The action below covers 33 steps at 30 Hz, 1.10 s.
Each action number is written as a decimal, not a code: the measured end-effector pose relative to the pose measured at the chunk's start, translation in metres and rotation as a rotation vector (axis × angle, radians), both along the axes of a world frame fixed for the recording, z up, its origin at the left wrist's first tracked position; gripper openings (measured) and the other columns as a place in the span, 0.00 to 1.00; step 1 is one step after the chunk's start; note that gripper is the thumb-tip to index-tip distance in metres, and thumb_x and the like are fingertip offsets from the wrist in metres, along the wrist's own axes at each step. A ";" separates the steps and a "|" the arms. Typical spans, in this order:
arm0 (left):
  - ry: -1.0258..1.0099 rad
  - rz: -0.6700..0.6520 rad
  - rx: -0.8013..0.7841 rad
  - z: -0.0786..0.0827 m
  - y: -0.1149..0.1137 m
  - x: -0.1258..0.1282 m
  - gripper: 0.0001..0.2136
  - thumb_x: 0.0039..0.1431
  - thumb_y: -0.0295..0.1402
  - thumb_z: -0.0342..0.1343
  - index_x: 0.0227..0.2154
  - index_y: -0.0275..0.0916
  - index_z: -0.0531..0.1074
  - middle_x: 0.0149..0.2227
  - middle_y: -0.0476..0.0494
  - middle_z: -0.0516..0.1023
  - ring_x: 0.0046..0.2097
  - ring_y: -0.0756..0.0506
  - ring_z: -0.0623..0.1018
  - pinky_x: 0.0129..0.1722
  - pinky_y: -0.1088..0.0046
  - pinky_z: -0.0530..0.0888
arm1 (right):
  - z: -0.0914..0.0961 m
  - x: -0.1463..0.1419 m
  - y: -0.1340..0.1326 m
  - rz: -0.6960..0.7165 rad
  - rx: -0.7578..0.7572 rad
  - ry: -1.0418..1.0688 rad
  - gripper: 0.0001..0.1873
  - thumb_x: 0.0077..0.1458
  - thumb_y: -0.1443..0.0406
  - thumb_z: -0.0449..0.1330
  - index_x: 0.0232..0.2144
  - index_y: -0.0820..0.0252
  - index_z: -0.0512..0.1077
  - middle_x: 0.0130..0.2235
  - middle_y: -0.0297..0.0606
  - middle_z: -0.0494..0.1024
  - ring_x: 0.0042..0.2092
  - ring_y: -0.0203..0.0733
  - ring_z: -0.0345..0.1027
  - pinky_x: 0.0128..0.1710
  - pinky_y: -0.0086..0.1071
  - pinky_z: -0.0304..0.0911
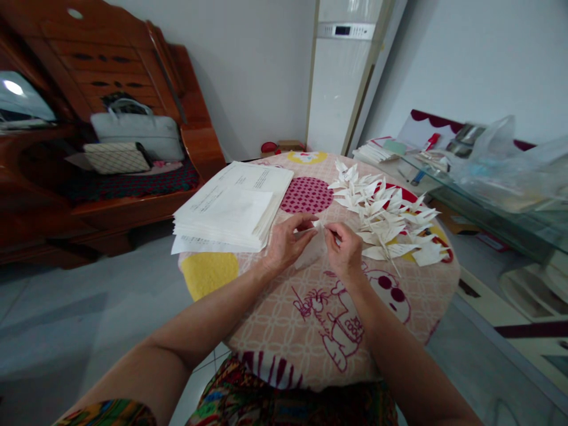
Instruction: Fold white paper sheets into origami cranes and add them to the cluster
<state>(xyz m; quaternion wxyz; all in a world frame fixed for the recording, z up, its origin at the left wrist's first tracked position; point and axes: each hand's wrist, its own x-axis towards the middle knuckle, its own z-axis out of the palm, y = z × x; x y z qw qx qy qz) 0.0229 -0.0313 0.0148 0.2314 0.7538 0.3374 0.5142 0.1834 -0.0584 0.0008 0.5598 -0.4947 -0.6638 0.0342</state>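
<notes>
My left hand [287, 241] and my right hand [344, 248] meet over the middle of a round table [275, 331] with a patterned cloth. Both pinch the same small piece of white paper [313, 248], folded between the fingertips. A thick stack of white paper sheets [233, 207] lies just left of my left hand. Several folded white paper shapes [386, 216] lie in a heap to the right of my right hand.
A wooden bench [110, 177] with a grey bag [137, 133] and a checked cushion [116, 157] stands at the left. A tall white air-conditioner unit [339, 77] stands behind the table. A glass table [488, 195] with papers and plastic bags is at the right.
</notes>
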 end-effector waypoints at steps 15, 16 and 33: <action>-0.061 -0.070 -0.096 0.003 0.002 -0.003 0.16 0.58 0.39 0.63 0.48 0.39 0.77 0.34 0.47 0.79 0.35 0.49 0.76 0.38 0.74 0.73 | 0.000 0.001 -0.001 -0.032 -0.004 0.024 0.09 0.59 0.65 0.55 0.32 0.58 0.75 0.30 0.38 0.78 0.32 0.40 0.71 0.35 0.33 0.67; -0.069 -0.085 -0.108 0.003 0.002 -0.004 0.17 0.57 0.40 0.64 0.48 0.39 0.77 0.35 0.46 0.79 0.36 0.49 0.77 0.38 0.74 0.73 | -0.001 0.002 -0.001 -0.042 0.001 0.028 0.09 0.59 0.65 0.55 0.32 0.58 0.74 0.30 0.38 0.78 0.32 0.41 0.71 0.35 0.33 0.67; -0.254 -0.178 -0.427 -0.001 0.018 -0.026 0.10 0.54 0.37 0.64 0.34 0.36 0.80 0.22 0.50 0.74 0.20 0.54 0.69 0.20 0.79 0.66 | 0.002 0.010 -0.002 -0.070 0.009 0.185 0.09 0.59 0.60 0.58 0.32 0.57 0.76 0.30 0.37 0.79 0.31 0.41 0.72 0.35 0.35 0.69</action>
